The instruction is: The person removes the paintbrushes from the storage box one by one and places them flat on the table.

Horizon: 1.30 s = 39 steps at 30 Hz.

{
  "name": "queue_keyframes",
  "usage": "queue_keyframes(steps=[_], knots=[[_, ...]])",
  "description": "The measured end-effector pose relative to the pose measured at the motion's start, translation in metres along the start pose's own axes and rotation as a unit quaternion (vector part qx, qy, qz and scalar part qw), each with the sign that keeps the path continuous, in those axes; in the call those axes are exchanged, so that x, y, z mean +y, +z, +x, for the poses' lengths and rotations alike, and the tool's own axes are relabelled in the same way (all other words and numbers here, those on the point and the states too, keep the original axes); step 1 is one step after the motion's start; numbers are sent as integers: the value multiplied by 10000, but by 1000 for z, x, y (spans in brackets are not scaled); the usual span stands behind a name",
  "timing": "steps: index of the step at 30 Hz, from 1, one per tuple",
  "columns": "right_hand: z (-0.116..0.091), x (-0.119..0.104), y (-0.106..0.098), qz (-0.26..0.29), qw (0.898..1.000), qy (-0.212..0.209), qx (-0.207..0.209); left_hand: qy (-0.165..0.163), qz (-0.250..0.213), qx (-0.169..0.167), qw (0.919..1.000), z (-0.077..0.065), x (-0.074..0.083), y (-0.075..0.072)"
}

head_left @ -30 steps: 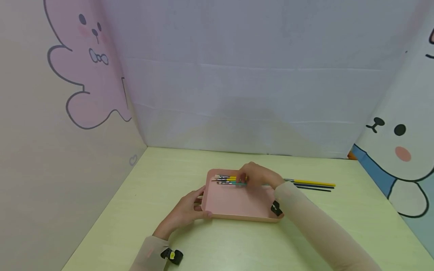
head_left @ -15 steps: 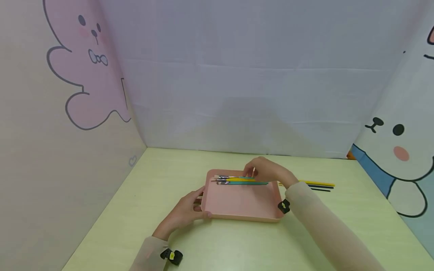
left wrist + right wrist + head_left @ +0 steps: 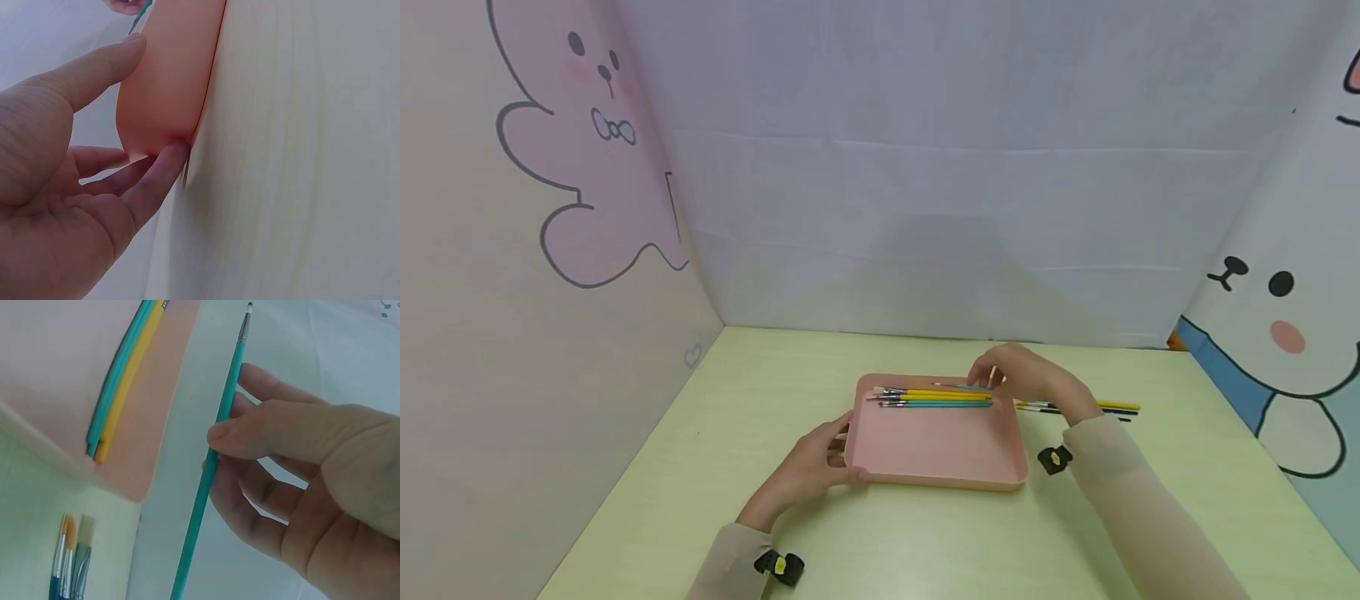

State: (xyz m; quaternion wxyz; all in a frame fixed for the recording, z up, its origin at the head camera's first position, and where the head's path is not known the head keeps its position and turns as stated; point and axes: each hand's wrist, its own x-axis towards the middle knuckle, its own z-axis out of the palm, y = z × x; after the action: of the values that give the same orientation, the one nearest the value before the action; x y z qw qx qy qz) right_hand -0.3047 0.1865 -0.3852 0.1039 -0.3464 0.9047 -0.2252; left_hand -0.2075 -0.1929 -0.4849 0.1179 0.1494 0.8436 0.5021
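Thumb and fingers of my right hand (image 3: 1026, 372) pinch a thin teal-handled paintbrush (image 3: 195, 519), its small pale tip pointing left in the head view. It is over the far right part of a shallow pink tray (image 3: 936, 446). Inside the tray, along the far side, several paintbrushes (image 3: 943, 399) with yellow and teal handles lie side by side, tips to the left. My left hand (image 3: 808, 469) holds the tray's near left corner, thumb on the front wall and fingers round the left side (image 3: 164, 81).
More paintbrushes (image 3: 1118, 408) with yellow and dark handles lie on the pale table (image 3: 925, 542), right of the tray and partly behind my right wrist. A white sheet (image 3: 955, 208) hangs along the far edge. Cartoon-printed panels stand left and right.
My right hand has moved right and slightly away from the middle of the brushes, drawing the teal paintbrush with it. The left hand and tray have stayed put.
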Motion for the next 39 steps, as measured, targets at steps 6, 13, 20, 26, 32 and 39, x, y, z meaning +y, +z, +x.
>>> queue_keyframes(steps=[6,13,20,26,32,39], knots=[[-14,8,-4,-230,9995,-1,209,-58,83,-29,9999,1,-1,-1],[-33,20,-4,-352,9980,-48,526,-27,132,-16,9999,2,-1,-1],[-54,26,-3,-236,9965,-4,799,-22,91,-3,10000,2,-1,0],[-70,32,-3,-172,9952,361,894,-27,55,29,10000,1,-1,0],[-84,41,0,-146,9936,591,954,0,-15,52,10000,-1,3,0],[-96,51,4,-222,9930,693,932,6,31,44,10000,-1,2,0]])
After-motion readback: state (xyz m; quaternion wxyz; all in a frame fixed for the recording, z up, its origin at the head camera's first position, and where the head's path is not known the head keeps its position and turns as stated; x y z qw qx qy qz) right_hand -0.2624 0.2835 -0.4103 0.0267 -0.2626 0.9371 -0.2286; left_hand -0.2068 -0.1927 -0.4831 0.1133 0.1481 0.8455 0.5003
